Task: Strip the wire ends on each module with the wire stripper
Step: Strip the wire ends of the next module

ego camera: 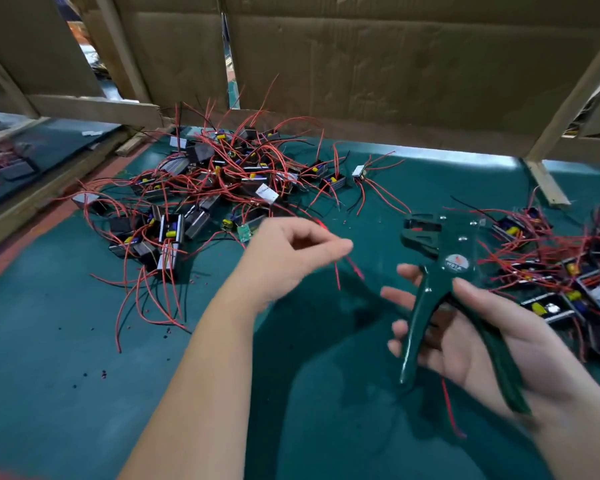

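Far to the left of the wire stripper (440, 268), and beyond it on the green mat (66, 375), lies a tangled heap of modules (208, 181): black boxes trailing red and black leads. Just left of the stripper, your left hand (291, 252) hovers above the mat with its fingers curled and thumb meeting forefinger. It pinches a thin red wire (337, 271) that dangles below the fingertips, smeared by motion blur. The stripper itself is off the mat, dark green, with its head pointing away from you and its handles spread wide. Your right hand (471, 341) holds it: the thumb curls over the right handle, while the fingers lie loosely extended behind the left one. Right of the stripper, a second heap of modules (575, 282) sits on the mat, near that hand.
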A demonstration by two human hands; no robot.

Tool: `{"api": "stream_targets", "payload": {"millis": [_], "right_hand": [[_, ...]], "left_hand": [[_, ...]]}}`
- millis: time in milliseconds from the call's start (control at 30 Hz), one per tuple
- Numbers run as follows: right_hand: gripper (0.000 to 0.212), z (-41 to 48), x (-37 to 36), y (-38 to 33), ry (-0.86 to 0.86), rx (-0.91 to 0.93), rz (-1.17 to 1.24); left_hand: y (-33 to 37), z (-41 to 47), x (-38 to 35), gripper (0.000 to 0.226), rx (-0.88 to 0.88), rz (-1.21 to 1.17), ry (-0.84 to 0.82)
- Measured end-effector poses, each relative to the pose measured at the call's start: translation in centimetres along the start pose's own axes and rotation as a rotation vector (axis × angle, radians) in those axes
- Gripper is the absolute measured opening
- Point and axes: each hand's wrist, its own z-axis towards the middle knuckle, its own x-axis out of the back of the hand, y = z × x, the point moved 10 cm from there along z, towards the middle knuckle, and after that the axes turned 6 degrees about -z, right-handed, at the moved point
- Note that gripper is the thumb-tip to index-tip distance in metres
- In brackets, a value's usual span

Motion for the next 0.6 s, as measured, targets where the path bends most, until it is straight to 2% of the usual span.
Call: {"api": "stream_targets", "payload": {"millis": [67,167,233,300,367,400,467,500,533,600], "right_hand": [[0.053,0.2,0.6,-0.8,0.074,0.062,0.043],[0.046,0.2,1.3,-1.6,0.141,0.111,0.04],[0.048,0.0,1.4,-1.8,0.102,0.098,0.024],[0.059,-0.4,0.2,-1.4,-0.052,0.033,0.049],[0.071,-0.9,-0.8,-0.6,-0.18,-0.042,0.058],[0.074,-1.0,-0.8,-0.2,-0.18,-0.064,0.031],[0.07,-0.8,-0.7,0.4,-0.108,-0.093,-0.039],[0.062,-0.6,-0.4,0.6,-0.058,-0.097,-0.055],[0.056,-0.5,-0.1,0.6,-0.004,-0.089,-0.062],[0.059,-0.3,0.7,0.1,0.089,-0.05,-0.056]], "left_hand": [[-0.7,-0.3,-1.3,0.04,0.037,0.178,-0.097],[-1.6,-0.5,-1.1,0.067,0.1,0.519,-0.096],[-2.1,-0.4,-0.1,0.073,0.151,0.656,-0.043],[-2.5,-0.3,0.9,0.074,0.191,0.753,0.024],[-2.6,-0.3,1.7,0.069,0.191,0.797,0.115],[-2.4,-0.3,1.7,0.061,0.167,0.785,0.149],[-2.1,-0.3,0.8,0.044,0.092,0.667,0.136],[-2.0,-0.2,0.0,0.043,0.052,0.598,0.094],[-2.0,-0.1,-0.9,0.048,0.014,0.562,0.045],[-1.9,0.0,-1.9,0.06,-0.022,0.605,-0.013]]}}
